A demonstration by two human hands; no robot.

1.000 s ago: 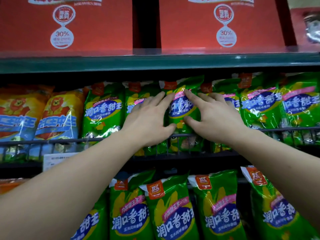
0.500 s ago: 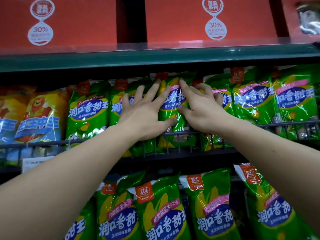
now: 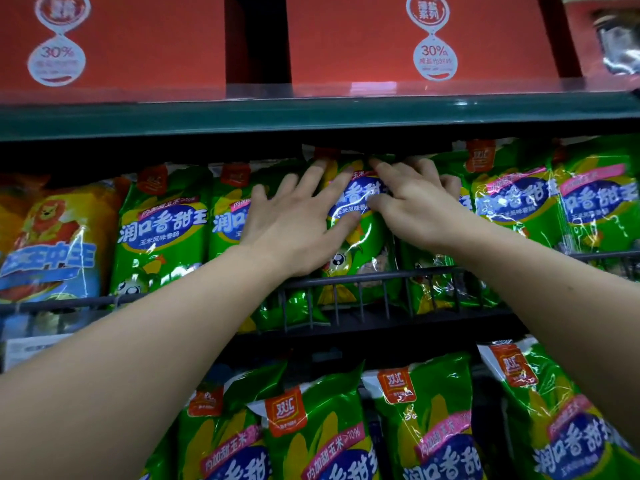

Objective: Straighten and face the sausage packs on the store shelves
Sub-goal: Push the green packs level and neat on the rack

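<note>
Green sausage packs with blue oval labels stand in a row on the middle shelf behind a wire rail. Both hands are on the middle green pack. My left hand lies flat against its left side, fingers straight and spread, partly covering the neighbouring pack. My right hand presses on its upper right, with the fingers reaching the pack's top edge. More green packs stand to the right.
Orange and blue packs with a lion fill the left of the same shelf. Red boxes stand on the green-edged shelf above. A lower row of green packs leans forward below. A price tag hangs at the left.
Both hands have slid upward on the middle green pack, toward its top edge. The view has shifted, so the shelf looks larger and closer.
</note>
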